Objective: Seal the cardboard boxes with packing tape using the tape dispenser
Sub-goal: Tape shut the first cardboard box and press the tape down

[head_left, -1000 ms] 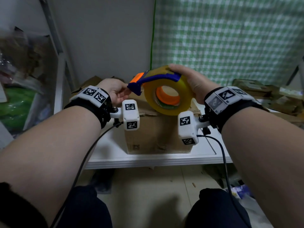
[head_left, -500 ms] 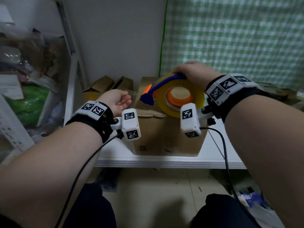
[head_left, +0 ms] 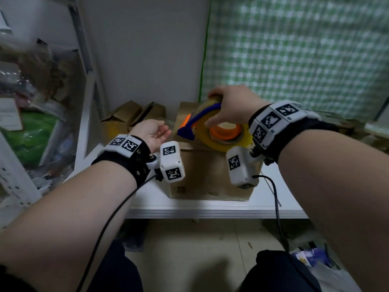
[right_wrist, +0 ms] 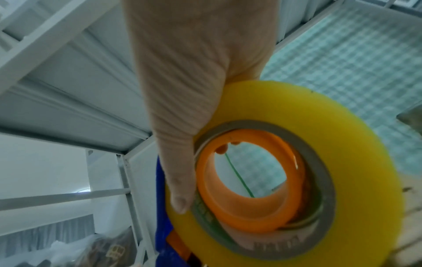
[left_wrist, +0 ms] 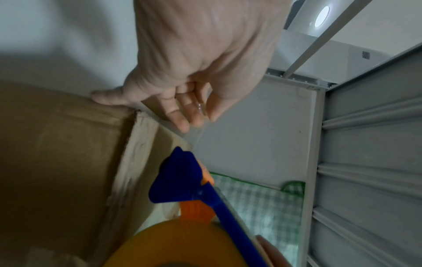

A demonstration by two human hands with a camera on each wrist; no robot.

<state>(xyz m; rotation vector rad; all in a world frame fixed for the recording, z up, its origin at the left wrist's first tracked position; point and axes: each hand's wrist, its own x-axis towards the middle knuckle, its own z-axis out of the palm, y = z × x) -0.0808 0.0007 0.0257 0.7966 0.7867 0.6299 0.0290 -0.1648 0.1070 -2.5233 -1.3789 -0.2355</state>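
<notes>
Right hand [head_left: 231, 106] grips the dispenser [head_left: 212, 127] from above, holding it on top of the box [head_left: 208, 175], while just left of it the left hand [head_left: 152, 132] pinches the clear tape end [left_wrist: 196, 133], little finger on the box edge.

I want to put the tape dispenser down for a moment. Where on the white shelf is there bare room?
Bare patches on the white shelf: the strip along its front edge, before the cardboard box, and the patch left of the box under the left hand. The back left corner is crowded with folded cartons. The right hand grips the tape dispenser over the box.
</notes>
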